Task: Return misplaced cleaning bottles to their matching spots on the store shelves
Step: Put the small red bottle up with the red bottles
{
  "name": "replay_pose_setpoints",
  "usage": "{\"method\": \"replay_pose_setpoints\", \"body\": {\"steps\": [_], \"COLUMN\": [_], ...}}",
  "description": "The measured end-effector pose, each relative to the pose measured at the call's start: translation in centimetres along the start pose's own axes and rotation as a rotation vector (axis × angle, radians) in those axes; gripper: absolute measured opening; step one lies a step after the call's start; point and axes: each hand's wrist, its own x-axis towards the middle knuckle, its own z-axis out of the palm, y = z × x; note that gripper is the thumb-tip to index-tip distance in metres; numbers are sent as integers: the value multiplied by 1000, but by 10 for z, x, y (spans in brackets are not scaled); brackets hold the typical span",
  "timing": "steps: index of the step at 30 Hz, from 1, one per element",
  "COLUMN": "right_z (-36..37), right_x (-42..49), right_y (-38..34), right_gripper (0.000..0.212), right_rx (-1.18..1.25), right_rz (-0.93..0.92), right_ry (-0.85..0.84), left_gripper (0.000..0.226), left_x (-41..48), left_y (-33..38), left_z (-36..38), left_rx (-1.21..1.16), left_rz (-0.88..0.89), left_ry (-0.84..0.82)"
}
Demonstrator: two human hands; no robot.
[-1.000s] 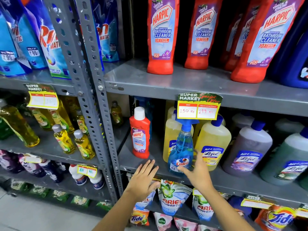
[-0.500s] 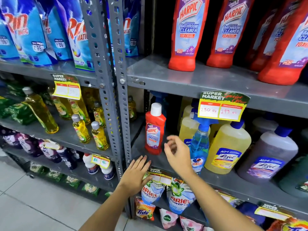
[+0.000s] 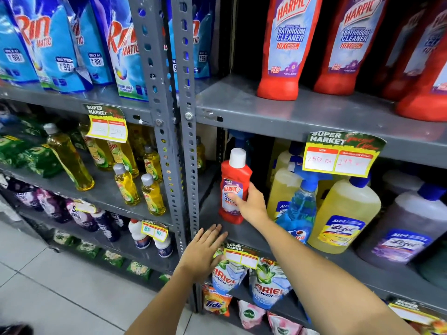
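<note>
Grey metal shelves (image 3: 302, 112) are filling the view, and they are sitting larger and further to the right than half a second ago, so the camera is now closer and turned more toward the left bay. On the top shelf, a row of large red Harpic bottles (image 3: 287, 47) is standing at right, with blue Rin pouches (image 3: 50, 44) leaning at left. Below, on the middle shelf, yellow Lizol jugs (image 3: 343, 213) and a blue spray bottle (image 3: 300, 209) are standing to the right of a small red Harpic bottle (image 3: 233, 189), which is standing upright at the shelf's left end, just beside the upright post (image 3: 186, 165). The right hand (image 3: 251, 204), which a moment ago was hovering open short of this bottle, is now grasping it, with the thumb lying across the label and the fingers wrapping around its right side. The left hand (image 3: 203, 252) is staying released and flat, fingers spread, pressing against the front edge of the same shelf near a yellow price tag (image 3: 242, 257), slightly higher on the edge than before. The small bottle is sitting where it was.
</note>
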Motion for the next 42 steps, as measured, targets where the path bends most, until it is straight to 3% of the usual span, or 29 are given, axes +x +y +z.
{"method": "replay_pose_setpoints", "body": {"steps": [6, 10, 12, 17, 21, 24, 28, 33, 39, 42], "right_z": [-28, -71, -104, -197, -258, -294, -319, -317, -315, -309], "right_x": [-29, -69, -94, -132, -106, -64, -18, 13, 12, 4], "right_y": [-13, -59, -93, -180, -223, -235, -229, -206, -201, -189], "right_gripper": [47, 41, 35, 34, 34, 44, 50, 47, 45, 58], "right_rx": [-50, 10, 76, 212, 204, 92, 2, -51, -3, -31], "right_rz": [-93, -259, -372, -643, -777, -759, -646, -510, -429, -330], "right_ry": [-42, -42, -16, 142, 302, 433, 477, 405, 327, 257], "left_gripper": [63, 60, 54, 45, 42, 39, 40, 32, 29, 31], "left_x": [-1, -5, -6, 14, 32, 56, 86, 98, 101, 101], "left_y": [2, 4, 10, 36, 61, 73, 72, 74, 77, 76], "left_z": [-3, -12, -31, -140, -241, -284, -294, -291, -289, -289], "left_rx": [3, 30, 45, -17, -152, -66, 24, 1, -27, -25], "left_rz": [24, 68, 89, 245, 343, 389, 339, 281, 283, 293], "left_ry": [-14, 45, 167, 708, 1058, 1090, 1015, 1137, 1173, 1175]}}
